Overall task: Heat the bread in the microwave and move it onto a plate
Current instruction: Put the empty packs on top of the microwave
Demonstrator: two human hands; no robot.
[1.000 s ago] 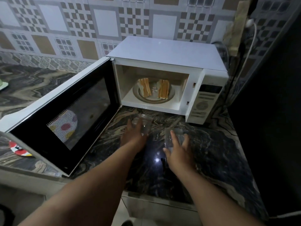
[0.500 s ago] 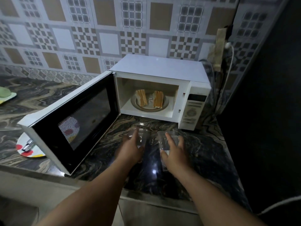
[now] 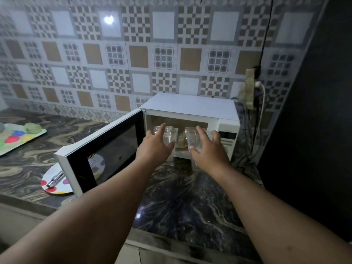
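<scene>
Both arms out over the dark marbled counter (image 3: 190, 202), hands raised at the mouth of the white microwave (image 3: 190, 107), its door (image 3: 106, 151) swung wide to the left. My left hand (image 3: 154, 147) grasps a clear glass (image 3: 167, 136); my right hand (image 3: 207, 151) grasps a second clear glass (image 3: 194, 138), fingers curled round each. Bread (image 3: 181, 140) sits inside the cavity, only a sliver visible between the two glasses. Spotted plate (image 3: 55, 187) lies on the counter behind the door, a metal utensil (image 3: 55, 179) resting on it.
</scene>
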